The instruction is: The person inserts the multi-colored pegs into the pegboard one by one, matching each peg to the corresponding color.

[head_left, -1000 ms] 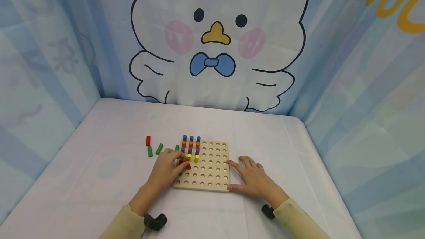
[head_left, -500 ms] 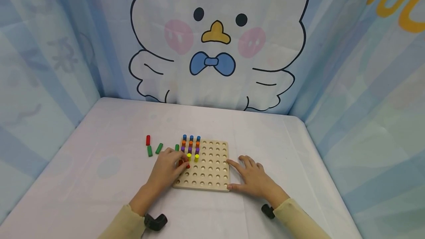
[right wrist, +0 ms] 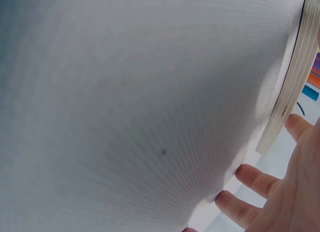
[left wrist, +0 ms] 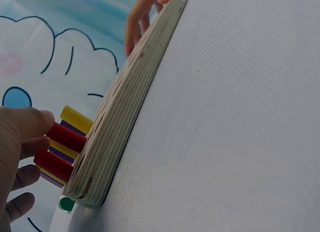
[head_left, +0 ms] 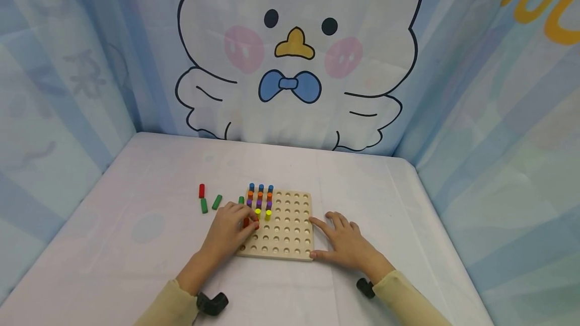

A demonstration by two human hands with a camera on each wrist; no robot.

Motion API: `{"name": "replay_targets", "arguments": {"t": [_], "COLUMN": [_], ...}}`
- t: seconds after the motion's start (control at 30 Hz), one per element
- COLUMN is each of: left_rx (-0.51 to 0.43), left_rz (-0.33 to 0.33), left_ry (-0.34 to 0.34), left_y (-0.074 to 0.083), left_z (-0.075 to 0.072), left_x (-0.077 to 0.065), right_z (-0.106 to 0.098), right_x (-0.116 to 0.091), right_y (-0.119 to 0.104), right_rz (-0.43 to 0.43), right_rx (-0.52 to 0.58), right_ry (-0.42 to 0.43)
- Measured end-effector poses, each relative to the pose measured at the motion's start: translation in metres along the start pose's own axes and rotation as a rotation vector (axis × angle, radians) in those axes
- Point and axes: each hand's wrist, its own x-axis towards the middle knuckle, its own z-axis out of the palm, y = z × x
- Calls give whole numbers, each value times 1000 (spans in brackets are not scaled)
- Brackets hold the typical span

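A pale wooden peg board with rows of round holes lies on the table. My left hand is over its left side, thumb and fingers pinching a red peg that stands at a hole. Beside it in the left wrist view, another red peg stands in the board. Behind them are yellow pegs, then purple, orange and blue pegs in rows. My right hand lies at the board's right edge, fingers spread, with thumb and index fingertips touching that edge.
Left of the board lie a loose red peg and green pegs. One more green peg is close to the board's left edge, partly hidden. A white cloth covers the table, with printed curtains around it.
The red peg in my left fingers has gone from tilted to more upright and lower at its hole. My right hand and the board have stayed in place.
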Motion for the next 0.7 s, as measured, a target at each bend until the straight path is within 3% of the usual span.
{"name": "replay_targets", "arguments": {"t": [0.2, 0.37, 0.7], "left_rx": [4, 10, 50], "left_rz": [4, -48, -106], "left_ry": [4, 4, 17], "left_y": [-1, -3, -22], "left_z": [-2, -11, -32], "left_x": [1, 6, 22], "right_z": [-1, -2, -2], "right_x": [0, 1, 0], "right_y": [-1, -3, -4], "right_rz": [4, 4, 9], "right_rx": [-2, 6, 1], "right_ry": [-3, -2, -8]}}
